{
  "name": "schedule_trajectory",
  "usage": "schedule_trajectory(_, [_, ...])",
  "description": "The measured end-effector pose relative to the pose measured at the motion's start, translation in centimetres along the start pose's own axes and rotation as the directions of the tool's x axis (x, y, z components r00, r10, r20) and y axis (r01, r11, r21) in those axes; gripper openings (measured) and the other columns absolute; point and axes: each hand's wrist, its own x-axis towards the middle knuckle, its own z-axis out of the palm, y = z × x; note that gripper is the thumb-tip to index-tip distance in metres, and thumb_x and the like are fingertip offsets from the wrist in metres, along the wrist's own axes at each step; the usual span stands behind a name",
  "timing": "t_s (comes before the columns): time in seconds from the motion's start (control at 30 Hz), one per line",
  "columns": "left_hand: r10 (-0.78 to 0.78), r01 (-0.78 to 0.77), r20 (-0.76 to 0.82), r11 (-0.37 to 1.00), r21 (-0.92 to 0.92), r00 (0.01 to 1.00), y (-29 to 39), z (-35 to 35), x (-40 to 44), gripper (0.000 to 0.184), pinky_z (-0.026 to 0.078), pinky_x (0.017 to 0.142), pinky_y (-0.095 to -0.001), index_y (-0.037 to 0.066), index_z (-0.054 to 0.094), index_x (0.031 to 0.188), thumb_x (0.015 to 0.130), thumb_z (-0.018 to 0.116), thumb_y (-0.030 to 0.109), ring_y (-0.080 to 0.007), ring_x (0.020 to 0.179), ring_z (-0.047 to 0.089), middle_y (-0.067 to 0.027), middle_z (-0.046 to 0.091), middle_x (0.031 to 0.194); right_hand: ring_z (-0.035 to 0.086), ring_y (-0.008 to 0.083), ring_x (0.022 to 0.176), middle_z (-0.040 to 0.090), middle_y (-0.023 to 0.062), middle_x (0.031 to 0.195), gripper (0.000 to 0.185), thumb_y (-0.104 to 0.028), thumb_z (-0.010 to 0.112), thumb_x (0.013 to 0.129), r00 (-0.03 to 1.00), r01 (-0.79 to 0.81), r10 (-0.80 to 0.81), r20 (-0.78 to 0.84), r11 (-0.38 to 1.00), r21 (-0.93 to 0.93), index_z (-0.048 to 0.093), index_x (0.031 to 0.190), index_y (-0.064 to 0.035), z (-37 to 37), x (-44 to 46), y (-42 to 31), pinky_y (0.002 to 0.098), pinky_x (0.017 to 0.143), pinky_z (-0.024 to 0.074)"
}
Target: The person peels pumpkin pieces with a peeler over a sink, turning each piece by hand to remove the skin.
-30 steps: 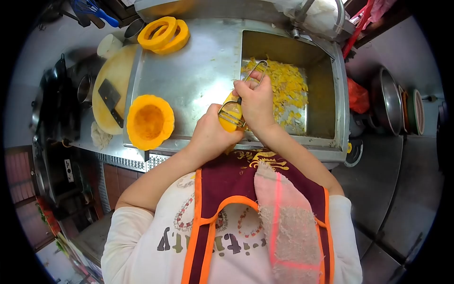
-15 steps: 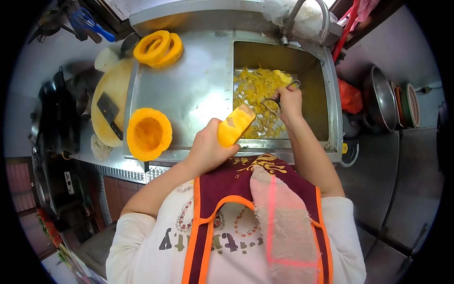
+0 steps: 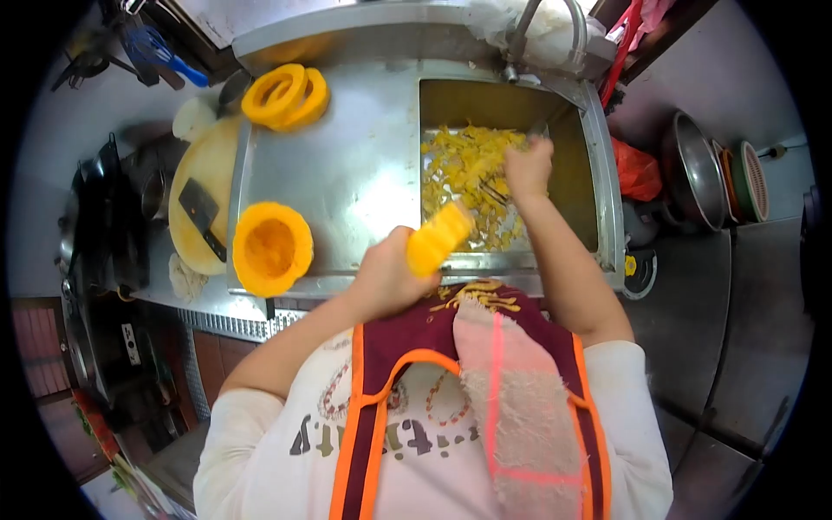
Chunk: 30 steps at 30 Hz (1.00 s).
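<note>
Peeling pumpkin piece (image 3: pixel 438 239), seemingly between strokes: left grip (image 3: pixel 390 273) is clasping it, right grip (image 3: pixel 529 170), at two o'clock, is apparently pinching blurred peeler (image 3: pixel 496 190), next pass needing contact.

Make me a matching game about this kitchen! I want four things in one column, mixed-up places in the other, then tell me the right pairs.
Things
1. pumpkin chunk
2. peelings
3. cleaver
4. pumpkin rings

Places
A. on the round board
B. on the metal counter
C. in the left hand
D. in the sink

Pairs: 1-C, 2-D, 3-A, 4-B
</note>
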Motion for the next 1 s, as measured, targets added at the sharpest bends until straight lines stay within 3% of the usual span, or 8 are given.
schedule_trajectory(0.1, [-0.006,0.010,0.034,0.996,-0.093,0.999,-0.8,-0.5,0.0,0.053,0.047,0.074,-0.0368,0.000,0.046,0.102,0.063,0.073,0.023,-0.0327,0.085,0.060,-0.0191,0.060,0.088,0.056,0.0198,0.071,0.055,0.0125,0.072,0.020,-0.003,0.056,0.069,0.680,-0.732,0.521,0.516,0.456,0.505,0.048,0.085,0.0056,-2.8,0.6,-0.6,0.0307,0.064,0.0441])
schedule_trajectory(0.37, [-0.098,0.100,0.041,0.993,-0.055,0.994,0.3,-0.4,1.1,0.051,0.046,0.074,-0.0361,0.000,0.046,0.102,0.064,0.073,0.021,-0.0329,0.085,0.059,-0.0196,0.059,0.089,0.053,0.0159,0.057,0.055,0.0091,0.062,0.015,-0.005,0.058,0.068,0.908,-0.364,0.159,0.387,0.755,0.545,0.049,0.078,0.0029,-2.1,-8.0,-10.5,0.0272,0.054,0.0402])
schedule_trajectory(0.47, [-0.043,0.044,0.017,0.995,-0.092,0.999,-0.4,-0.2,0.8,0.050,0.046,0.073,-0.0362,0.001,0.046,0.101,0.063,0.073,0.020,-0.0324,0.084,0.059,-0.0191,0.059,0.088,0.052,0.0149,0.061,0.056,0.0091,0.067,0.015,-0.005,0.059,0.068,0.866,-0.469,0.310,0.391,0.775,0.424,0.052,0.078,0.0036,-0.8,-3.9,-4.0,0.0255,0.054,0.0400])
schedule_trajectory(0.53, [-0.022,0.026,0.045,0.997,-0.075,0.999,-0.8,-0.4,0.4,0.050,0.046,0.073,-0.0361,0.001,0.046,0.101,0.063,0.073,0.019,-0.0319,0.084,0.059,-0.0188,0.059,0.088,0.052,0.0151,0.060,0.057,0.0103,0.069,0.010,-0.004,0.059,0.068,0.941,-0.337,0.328,0.081,0.917,0.215,0.052,0.072,0.0025,-2.5,-2.7,-3.3,0.0246,0.054,0.0396])
schedule_trajectory(0.63, [-0.016,0.022,0.058,0.993,-0.113,0.998,-1.0,-0.9,0.3,0.049,0.046,0.072,-0.0358,0.001,0.047,0.101,0.063,0.072,0.018,-0.0315,0.083,0.059,-0.0185,0.059,0.088,0.052,0.0159,0.059,0.056,0.0114,0.070,0.017,-0.004,0.059,0.068,0.743,-0.669,0.484,0.462,0.571,0.476,0.051,0.081,0.0037,-3.3,-1.3,-2.0,0.0252,0.055,0.0410])
schedule_trajectory(0.73, [-0.017,0.027,0.073,0.991,-0.131,0.997,-0.4,-1.1,0.5,0.049,0.046,0.072,-0.0358,0.001,0.047,0.101,0.063,0.072,0.018,-0.0313,0.083,0.059,-0.0183,0.059,0.088,0.053,0.0172,0.058,0.056,0.0120,0.065,0.019,-0.005,0.056,0.069,0.700,-0.704,0.382,0.604,0.513,0.491,0.048,0.084,0.0030,-3.1,-3.7,-6.0,0.0292,0.051,0.0412])
schedule_trajectory(0.93, [0.068,-0.067,0.086,0.998,-0.015,0.994,-1.2,0.3,-0.2,0.052,0.047,0.073,-0.0358,0.003,0.047,0.102,0.062,0.074,0.020,-0.0318,0.084,0.059,-0.0180,0.059,0.088,0.053,0.0129,0.060,0.056,0.0076,0.070,0.022,-0.012,0.058,0.073,0.946,-0.303,0.253,0.203,0.911,0.278,0.053,0.088,0.0033,-2.6,-4.5,-7.4,0.0272,0.052,0.0426])
schedule_trajectory(1.0, [0.093,-0.092,0.080,0.996,-0.007,0.992,-1.4,-0.4,0.0,0.052,0.047,0.073,-0.0357,0.003,0.047,0.102,0.062,0.075,0.021,-0.0318,0.085,0.059,-0.0178,0.059,0.089,0.055,0.0138,0.060,0.057,0.0081,0.074,0.028,-0.017,0.059,0.074,0.903,-0.257,0.117,0.413,0.918,0.301,0.050,0.094,0.0007,-2.0,-2.6,3.4,0.0309,0.048,0.0431])
